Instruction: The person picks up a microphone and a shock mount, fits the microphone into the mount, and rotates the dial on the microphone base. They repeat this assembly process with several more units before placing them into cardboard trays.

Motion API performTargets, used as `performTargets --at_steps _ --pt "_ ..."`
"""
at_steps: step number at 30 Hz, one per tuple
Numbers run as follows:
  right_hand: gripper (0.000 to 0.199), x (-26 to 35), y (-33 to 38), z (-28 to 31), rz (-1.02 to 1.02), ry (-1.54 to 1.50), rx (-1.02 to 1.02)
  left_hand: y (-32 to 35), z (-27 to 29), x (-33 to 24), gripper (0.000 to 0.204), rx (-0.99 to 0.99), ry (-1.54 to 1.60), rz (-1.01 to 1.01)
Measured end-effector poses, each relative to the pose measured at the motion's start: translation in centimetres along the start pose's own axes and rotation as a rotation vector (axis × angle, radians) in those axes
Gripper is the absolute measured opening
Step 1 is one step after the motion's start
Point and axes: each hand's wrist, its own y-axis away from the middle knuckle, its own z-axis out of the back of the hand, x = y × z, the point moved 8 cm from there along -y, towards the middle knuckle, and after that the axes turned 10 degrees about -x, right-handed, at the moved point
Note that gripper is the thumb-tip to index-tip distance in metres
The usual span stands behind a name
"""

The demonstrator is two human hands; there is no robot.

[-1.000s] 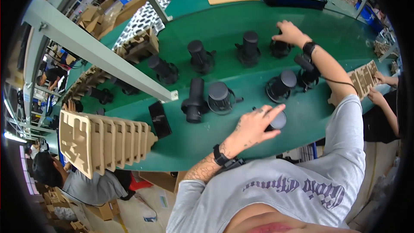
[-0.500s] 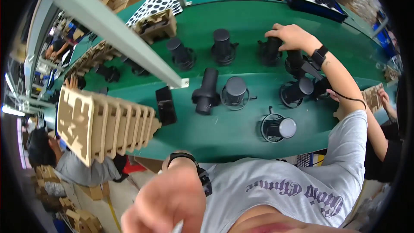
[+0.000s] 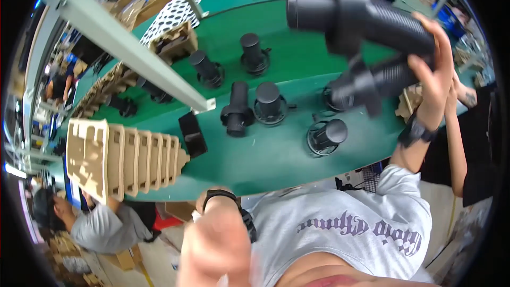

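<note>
Head view: green tabletop [image 3: 255,167], pale metal post [image 3: 133,50] on its left.
Right hand [image 3: 436,72]: gripping two black devices [image 3: 393,21], raised above the tabletop, the lower one blurred.
Left hand [image 3: 218,239]: blurred, near the chest [image 3: 340,228]; cannot tell whether open or closed.
Other devices [image 3: 269,101]: black, resting on the tabletop.
Brown trays [image 3: 139,159]: stacked on the left, near a dark flat box [image 3: 193,135].

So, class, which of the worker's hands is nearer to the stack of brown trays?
The left. The left hand is below and right of the brown trays in view; the right hand, gripping black devices, is much farther right.
</note>
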Motion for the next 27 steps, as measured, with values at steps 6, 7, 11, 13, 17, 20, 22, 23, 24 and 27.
performTargets --at_steps 6,7,11,13,17,20,22,23,24,27 --pt "0.067 -0.1 12.0 -1.0 -0.127 -0.637 -0.006 4.2 -3.1 11.0 0.083 0.311 -0.534 0.599" --pt "0.066 -0.5 12.9 -1.3 -0.141 -0.632 0.002 4.9 -4.5 11.5 0.087 0.507 -0.539 0.613" --pt "0.072 -2.4 15.0 -4.0 -0.365 -0.762 0.016 4.9 -4.9 9.5 0.074 0.394 -0.573 0.571" --pt "0.076 -5.3 16.3 -4.8 -0.471 -0.854 0.047 4.0 -5.8 8.9 0.067 0.46 -0.621 0.483" --pt "0.098 -6.4 17.8 -5.8 -0.64 -0.831 0.03 4.4 -6.0 8.0 0.055 0.36 -0.517 0.431" --pt "0.105 -5.4 17.4 -7.1 -0.676 -0.779 0.013 4.4 -5.5 7.8 0.053 0.317 -0.499 0.436" --pt "0.108 -4.7 17.4 -7.2 -0.729 -0.753 -0.017 4.2 -5.3 7.8 0.055 0.311 -0.532 0.455" --pt "0.108 -4.4 17.4 -7.1 -0.744 -0.763 -0.011 4.1 -5.3 7.6 0.055 0.31 -0.542 0.462" --pt "0.107 -4.2 17.6 -7.0 -0.759 -0.773 -0.005 4.1 -5.2 7.6 0.056 0.323 -0.563 0.479" --pt "0.109 -4.2 17.4 -7.0 -0.771 -0.817 0.056 4.3 -5.4 7.7 0.056 0.329 -0.56 0.479"
